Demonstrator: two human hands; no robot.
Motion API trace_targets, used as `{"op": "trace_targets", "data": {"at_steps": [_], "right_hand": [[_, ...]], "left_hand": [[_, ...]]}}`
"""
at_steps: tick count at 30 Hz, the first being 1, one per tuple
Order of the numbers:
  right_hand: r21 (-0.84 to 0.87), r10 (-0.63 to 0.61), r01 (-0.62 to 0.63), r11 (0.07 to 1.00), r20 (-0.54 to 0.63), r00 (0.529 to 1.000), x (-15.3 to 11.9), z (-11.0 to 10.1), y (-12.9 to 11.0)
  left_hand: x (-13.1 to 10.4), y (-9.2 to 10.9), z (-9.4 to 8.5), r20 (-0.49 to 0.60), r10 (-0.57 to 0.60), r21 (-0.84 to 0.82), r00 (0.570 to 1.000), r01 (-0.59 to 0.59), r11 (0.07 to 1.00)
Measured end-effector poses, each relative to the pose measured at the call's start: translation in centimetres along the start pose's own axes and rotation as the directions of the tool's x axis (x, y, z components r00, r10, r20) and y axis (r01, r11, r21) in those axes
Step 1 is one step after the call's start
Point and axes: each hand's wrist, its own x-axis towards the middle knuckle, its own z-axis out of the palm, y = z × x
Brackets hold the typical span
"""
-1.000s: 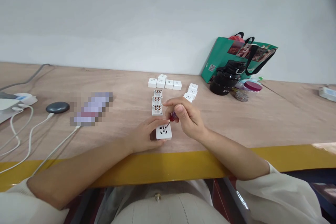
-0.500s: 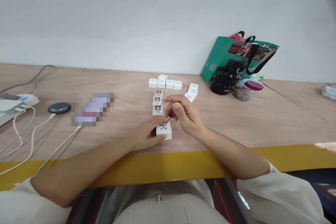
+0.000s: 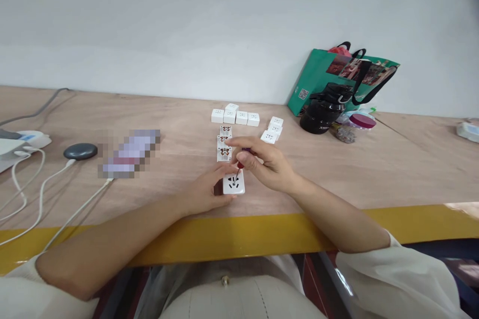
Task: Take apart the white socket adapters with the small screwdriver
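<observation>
A white power socket (image 3: 229, 188) rests near the table's front edge, its slotted face up. My left hand (image 3: 205, 190) grips its left side between thumb and fingers. In my right hand (image 3: 267, 164) is a screwdriver (image 3: 240, 164) with a red handle, held slightly tilted; its tip meets the middle of the socket's face. Just beyond stand three open socket backs (image 3: 224, 154) in a column, with copper-coloured parts showing inside. Right of them, partly behind my right hand, lie several white socket pieces (image 3: 269, 136).
Several white sockets (image 3: 241, 118) stand in a row at the back. A phone (image 3: 130, 152), a dark round device (image 3: 80, 151) and white cables lie left. At the right are a black flask (image 3: 322, 114), a green bag (image 3: 309, 77) and a jar with a dark pink lid (image 3: 362, 120).
My right hand has turned on the screwdriver, its fingers more extended and the handle showing more. The socket's face is tilted more towards me, with my left hand still on it.
</observation>
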Motion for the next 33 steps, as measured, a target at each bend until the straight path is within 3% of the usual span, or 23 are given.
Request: {"op": "trace_targets", "data": {"at_steps": [8, 15, 19, 25, 30, 33], "right_hand": [[-0.058, -0.002, 0.012, 0.998, 0.165, 0.986, 0.36, -0.97, -0.57], [-0.211, -0.077, 0.097, 0.973, 0.1, 0.992, 0.26, -0.86, -0.86], [-0.192, -0.101, 0.129, 0.973, 0.149, 0.984, 0.17, -0.97, -0.81], [-0.267, -0.069, 0.094, 0.959, 0.1, 0.993, 0.1, -0.76, -0.53], [-0.23, -0.06, 0.094, 0.969, 0.15, 0.987, 0.15, -0.84, -0.49], [-0.226, 0.011, 0.024, 0.974, 0.154, 0.988, 0.14, -0.87, -0.41]], "left_hand": [[0.2, 0.0, 0.05, 0.012, -0.061, -0.016, 0.998, 0.061, 0.998], [0.04, 0.03, 0.08, -0.005, -0.053, 0.016, 0.999, 0.053, 0.998], [0.18, 0.08, 0.04, -0.007, -0.088, -0.017, 0.996, 0.088, 0.996], [0.16, 0.34, -0.15, 0.049, -0.124, -0.028, 0.991, 0.126, 0.992], [0.23, 0.27, -0.21, 0.033, -0.107, -0.059, 0.994, 0.109, 0.992], [0.25, 0.08, -0.19, 0.029, -0.139, -0.06, 0.99, 0.14, 0.988]]}}
